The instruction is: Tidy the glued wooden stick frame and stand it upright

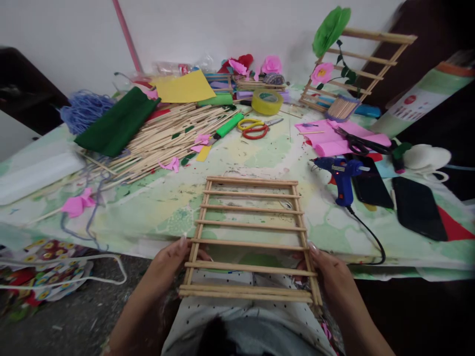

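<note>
A ladder-like wooden stick frame reaches from above my lap onto the table's front edge, its far end over the cloth. My left hand grips its left side rail, with fingertips curled beneath. On the opposite rail, my right hand holds on with the thumb on top and the fingers partly hidden below. Several crossbars run between the two rails, with doubled sticks at the near end. To the right of the frame, a blue glue gun lies on the table, its cord hanging toward the front edge.
Loose sticks, green paper and purple yarn lie at left. Scissors and yellow tape are behind the frame. At right are black scissors, phones and a decorated stick rack.
</note>
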`<state>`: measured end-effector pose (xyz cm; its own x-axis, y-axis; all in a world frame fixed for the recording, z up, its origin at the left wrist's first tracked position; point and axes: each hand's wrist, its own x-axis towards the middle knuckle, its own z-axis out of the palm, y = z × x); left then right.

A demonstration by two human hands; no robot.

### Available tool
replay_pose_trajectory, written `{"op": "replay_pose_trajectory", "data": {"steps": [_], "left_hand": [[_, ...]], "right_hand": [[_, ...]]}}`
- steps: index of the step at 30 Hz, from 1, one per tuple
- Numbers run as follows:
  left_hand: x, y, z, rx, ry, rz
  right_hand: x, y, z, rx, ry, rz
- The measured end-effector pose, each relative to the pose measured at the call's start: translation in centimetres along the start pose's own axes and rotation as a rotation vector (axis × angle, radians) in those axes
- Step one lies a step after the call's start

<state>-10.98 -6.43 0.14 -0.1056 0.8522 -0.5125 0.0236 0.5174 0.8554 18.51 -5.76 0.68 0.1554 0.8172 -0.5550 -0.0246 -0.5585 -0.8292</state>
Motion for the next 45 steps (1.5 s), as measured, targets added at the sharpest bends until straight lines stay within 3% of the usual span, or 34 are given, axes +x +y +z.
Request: {"op": "replay_pose_trajectory", "data": {"steps": [5,11,17,21,25,30,33,37,40,45], "left_hand": [[-0.2,1.0,0.4,-0.021,0.01,-0.054],[-0.8,1.8,0.9,-0.027,0.069,0.019],[-0.2,5.1,0.7,0.03,0.129,0.249],[3.8,10.0,-0.6,0.102,0.133,0.46],[9.6,15.9,-2.8,0.191,0.029,0.714],[15.3,21.1,-3.9,0.077,-0.021,0.81],[17.6,21.4,-2.9,-0.049,-0.065,0.746],[19.9,19.2,-1.9,-0.044,-0.107,0.657],[20.8,17.5,-2.3,-0.025,-0.169,0.575],[21.1,16.7,-2.9,-0.019,-0.151,0.51]], "right_hand": [[-0.6,-0.3,0.4,0.013,-0.089,0.011],[-1.6,-1.0,0.7,0.13,-0.101,-0.153],[0.0,-5.6,-0.2,0.066,-0.123,-0.29],[4.0,-11.0,0.9,0.064,-0.236,-0.46],[9.3,-15.8,4.4,0.183,-0.266,-0.568],[15.0,-17.6,8.5,0.268,-0.147,-0.707],[17.0,-16.9,9.3,0.325,-0.128,-0.76],[18.2,-15.9,8.8,0.305,-0.101,-0.806],[18.3,-15.7,8.3,0.21,-0.08,-0.854],[18.5,-15.6,8.2,0.182,-0.053,-0.858]]}}
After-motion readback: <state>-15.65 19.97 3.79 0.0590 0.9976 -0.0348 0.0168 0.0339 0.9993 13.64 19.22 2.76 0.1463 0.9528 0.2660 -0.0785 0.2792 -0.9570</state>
